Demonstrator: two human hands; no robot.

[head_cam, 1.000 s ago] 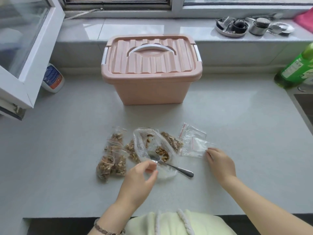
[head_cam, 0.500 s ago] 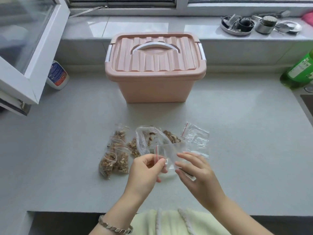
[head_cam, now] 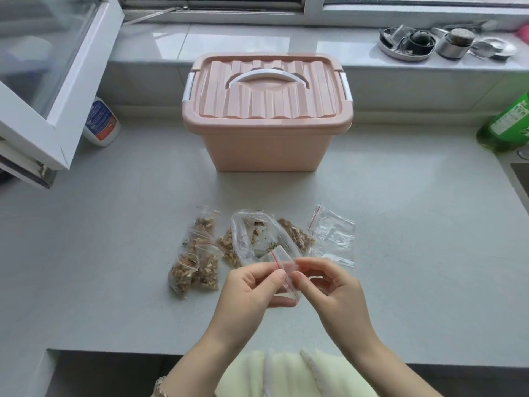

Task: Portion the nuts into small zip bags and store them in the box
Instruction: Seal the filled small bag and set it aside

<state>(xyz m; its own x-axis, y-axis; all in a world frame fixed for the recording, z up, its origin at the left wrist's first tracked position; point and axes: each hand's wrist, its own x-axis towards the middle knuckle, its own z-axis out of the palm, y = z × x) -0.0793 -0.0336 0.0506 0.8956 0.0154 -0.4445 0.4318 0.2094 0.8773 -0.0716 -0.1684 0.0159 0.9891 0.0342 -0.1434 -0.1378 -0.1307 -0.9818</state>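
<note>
At the far left an open window sash (head_cam: 57, 81) runs out of view, and its lower corner covers part of a white bottle (head_cam: 101, 123) whose blue and orange label is too small to read. On the grey counter (head_cam: 114, 253) lies a cluster of small filled bags (head_cam: 197, 259) of nuts, overlapping so that their number is hard to tell. Just right of them a larger clear bag (head_cam: 254, 233) lies open with nuts inside and at either side; its near end is hidden behind the hands. The left hand (head_cam: 252, 287) pinches a small empty zip bag (head_cam: 282, 260) between thumb and forefinger at its red-striped mouth, above the counter. The right hand (head_cam: 329, 290) pinches the same mouth from the other side with curled fingers, and the bag's lower part is nearly lost between the palms. Behind, well apart, stands the pink box (head_cam: 266, 110), lid on. Right of the hands lie empty zip bags (head_cam: 333, 236), stacked. On the sill metal dishes (head_cam: 446, 43) sit jumbled. A green bottle (head_cam: 506, 124) and a sink corner (head_cam: 522, 179) are cut off at the right edge.
</note>
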